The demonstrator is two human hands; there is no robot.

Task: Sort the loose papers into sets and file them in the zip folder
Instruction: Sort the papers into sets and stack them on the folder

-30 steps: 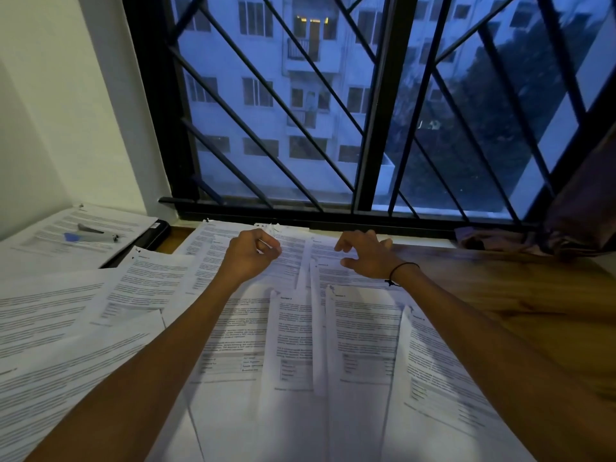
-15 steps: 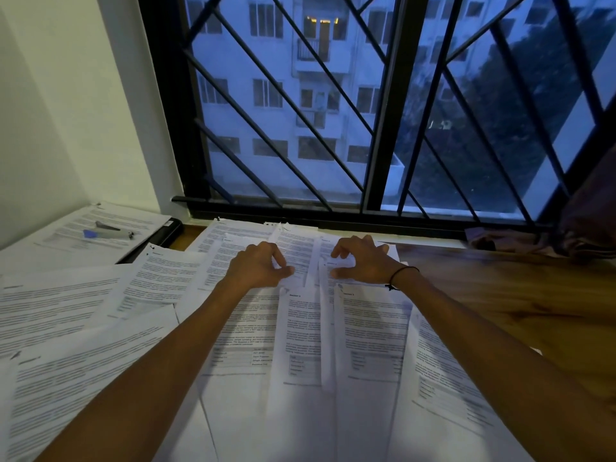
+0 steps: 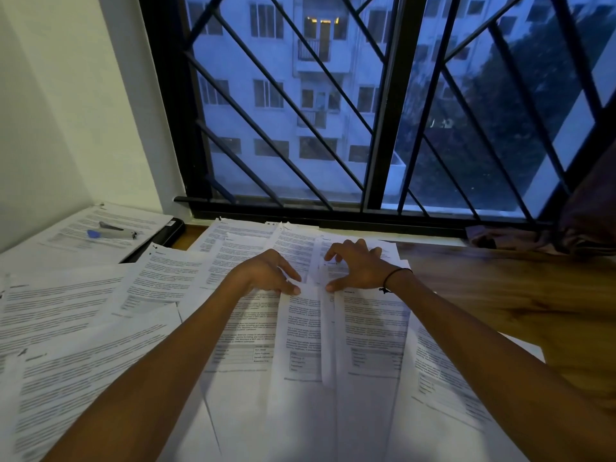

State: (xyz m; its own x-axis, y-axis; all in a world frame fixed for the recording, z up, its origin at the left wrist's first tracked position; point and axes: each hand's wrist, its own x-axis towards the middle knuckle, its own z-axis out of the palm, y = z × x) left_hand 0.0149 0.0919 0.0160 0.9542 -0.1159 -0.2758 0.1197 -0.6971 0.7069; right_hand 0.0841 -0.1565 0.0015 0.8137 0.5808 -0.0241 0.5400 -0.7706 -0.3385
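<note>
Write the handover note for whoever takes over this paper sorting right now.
Left hand: fingers down on the middle sheets, holding nothing.
Right hand: the same, fingertips spread on the sheets beside it.
Papers: loose printed pages fanned across the wooden desk, overlapping; more lie at the left.
A stapler rests on the far-left stack.
Done: pages spread out.
Left: group into sets, then file. I cannot make out the zip folder.

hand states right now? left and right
Left hand: open, fingertips pressing on the papers, gripping nothing.
Right hand: open, fingers arched, tips touching the papers, gripping nothing.
</note>
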